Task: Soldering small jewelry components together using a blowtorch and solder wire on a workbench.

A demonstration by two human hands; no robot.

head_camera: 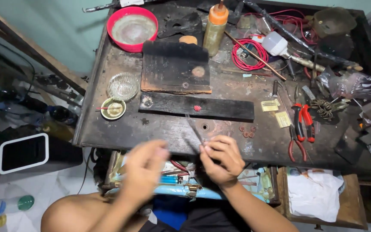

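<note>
Near the front edge of the dark surface (121, 129), your right hand (222, 161) pinches a thin tool (194, 128), its length slanting away up-left; your blurred left hand (144, 172) hovers beside it, grip unclear.

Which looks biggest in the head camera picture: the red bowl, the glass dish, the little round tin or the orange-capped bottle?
1. red bowl
2. orange-capped bottle, narrower, though about as tall as the bowl is wide
3. glass dish
4. little round tin

The dish and tin sit nearer the camera, yet look smaller.
</note>
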